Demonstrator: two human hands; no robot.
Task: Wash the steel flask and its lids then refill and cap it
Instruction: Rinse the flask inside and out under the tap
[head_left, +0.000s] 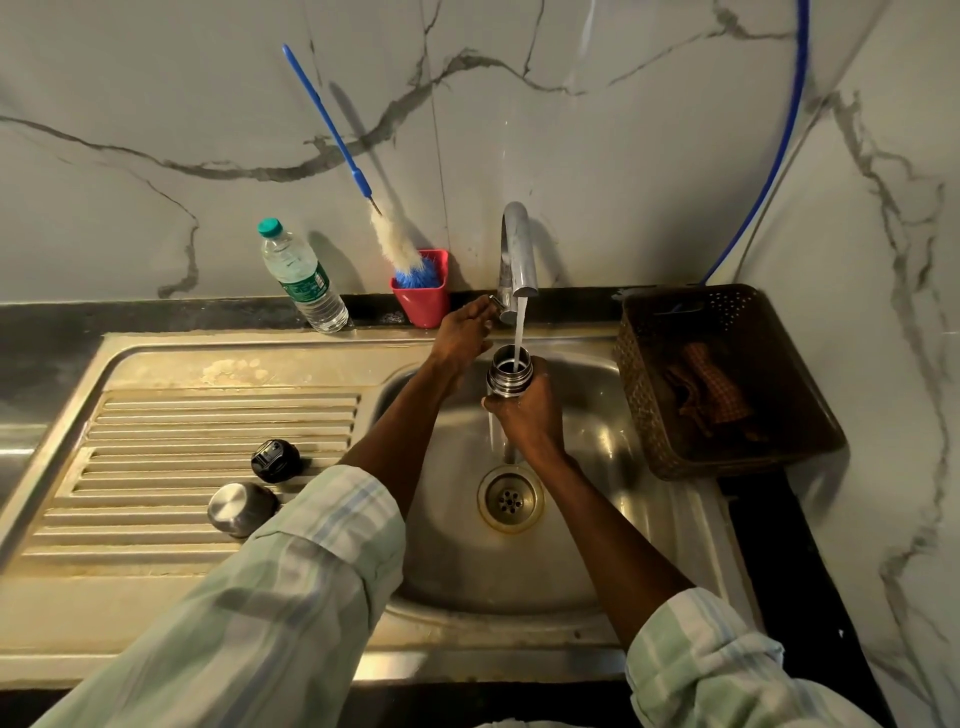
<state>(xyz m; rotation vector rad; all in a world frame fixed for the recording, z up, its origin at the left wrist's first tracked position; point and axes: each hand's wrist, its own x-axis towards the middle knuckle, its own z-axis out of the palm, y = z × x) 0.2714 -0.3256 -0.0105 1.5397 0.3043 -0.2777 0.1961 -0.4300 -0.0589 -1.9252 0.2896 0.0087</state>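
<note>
**Flask under running tap; both lids still off**

The right hand (524, 415) grips the steel flask (510, 371) by its body, fingers curled round it, holding it upright over the sink basin (587, 519) with its open mouth directly beneath the tap (517, 254). A stream of water (519, 332) falls into the mouth, and water runs down below the hand toward the drain (510, 500). The left hand (467, 330) rests on the tap lever (493, 302), fingers bent over it.

The 2 lids lie apart from the flask on the ribbed drainboard (208, 426): the black inner lid (275, 460) and the steel cap (241, 508), near each other.

Assessment: the flask is taking water, either as a rinse or as the refill; which cannot be determined. The next move appears to call for the left hand to close the lever, then fetch the black lid first.
</note>
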